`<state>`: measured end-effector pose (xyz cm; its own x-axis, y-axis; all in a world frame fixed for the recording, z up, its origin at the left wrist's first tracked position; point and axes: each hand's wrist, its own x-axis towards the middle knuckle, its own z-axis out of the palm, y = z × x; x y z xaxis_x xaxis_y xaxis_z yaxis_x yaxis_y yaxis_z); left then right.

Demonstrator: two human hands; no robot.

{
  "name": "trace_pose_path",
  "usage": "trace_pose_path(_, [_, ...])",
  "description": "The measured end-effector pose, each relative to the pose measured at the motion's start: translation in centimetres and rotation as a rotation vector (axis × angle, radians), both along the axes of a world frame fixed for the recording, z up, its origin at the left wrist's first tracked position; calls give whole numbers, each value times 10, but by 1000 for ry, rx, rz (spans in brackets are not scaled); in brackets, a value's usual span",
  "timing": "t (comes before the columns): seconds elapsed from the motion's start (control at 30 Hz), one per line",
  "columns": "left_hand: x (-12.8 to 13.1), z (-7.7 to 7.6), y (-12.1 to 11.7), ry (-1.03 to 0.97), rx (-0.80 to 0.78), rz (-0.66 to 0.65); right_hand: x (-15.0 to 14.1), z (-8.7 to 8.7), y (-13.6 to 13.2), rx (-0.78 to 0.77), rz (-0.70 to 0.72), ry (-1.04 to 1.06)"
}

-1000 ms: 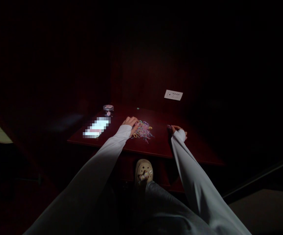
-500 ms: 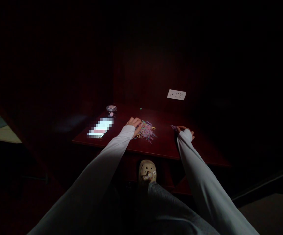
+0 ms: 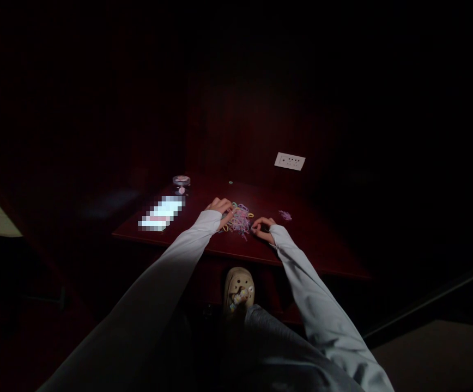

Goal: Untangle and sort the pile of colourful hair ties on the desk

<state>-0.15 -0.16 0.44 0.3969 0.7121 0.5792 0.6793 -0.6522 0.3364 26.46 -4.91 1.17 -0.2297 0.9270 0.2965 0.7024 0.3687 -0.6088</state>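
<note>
A loose heap of small coloured hair ties (image 3: 238, 222), mostly pink and purple with some yellow and green, lies on the dark red tabletop (image 3: 204, 239). My left hand (image 3: 220, 208) rests at the heap's left side, fingers bent over its edge and the thumb apart below them. At the right edge of the heap is my right hand (image 3: 264, 228), its fingers curled and the tips drawn together; what they pinch, if anything, is too small to make out. A smaller bunch of purple hair ties (image 3: 285, 215) lies separately, beyond and right of my right hand.
A lit phone (image 3: 163, 213), its screen blurred, lies on the left of the table. Behind it stands a clear round jar (image 3: 181, 185). One green hair tie (image 3: 230, 182) is near the back. A white socket plate (image 3: 290, 161) is on the wall; a beige clog (image 3: 239, 288) shows below.
My right hand has moved left from the small purple bunch to the big heap, leaving the bunch on the table. My left hand stays by the heap. The view has shifted slightly.
</note>
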Motion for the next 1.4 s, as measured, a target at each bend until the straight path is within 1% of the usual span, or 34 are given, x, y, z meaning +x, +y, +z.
trace_pose_path(0.07, [0, 0, 0, 11, -2, -1, -3, -1, -2, 16, 20, -54])
trace_pose_path(0.23, [2, 0, -1, 26, -1, 7, -2, -4, 2, 45, 29, -155])
trace_pose_path(0.4, [2, 1, -1, 32, 3, 13, -5, -3, 1, 50, 29, -188])
trace_pose_path(0.57, [1, 2, -2, 41, -7, 5, -7, -3, -1, 57, 13, -175])
trace_pose_path(0.73, [2, 3, -4, 48, -11, -3, -7, -4, 0, 72, 23, -113])
trace_pose_path(0.83, [3, 4, -6, 63, 8, -35, -9, -4, 0, 102, 21, -59])
trace_pose_path(1.0, [5, 3, -3, 133, 37, -83, -27, -4, 3, 194, -40, -10])
trace_pose_path(1.17, [8, -1, 1, 163, 42, -54, -53, -5, 8, 313, -112, -15])
trace_pose_path(1.27, [10, -3, 1, 166, 34, -61, -61, -6, 10, 326, -140, -17])
trace_pose_path(1.4, [10, -4, 3, 176, 29, -65, -62, -8, 12, 313, -123, 6])
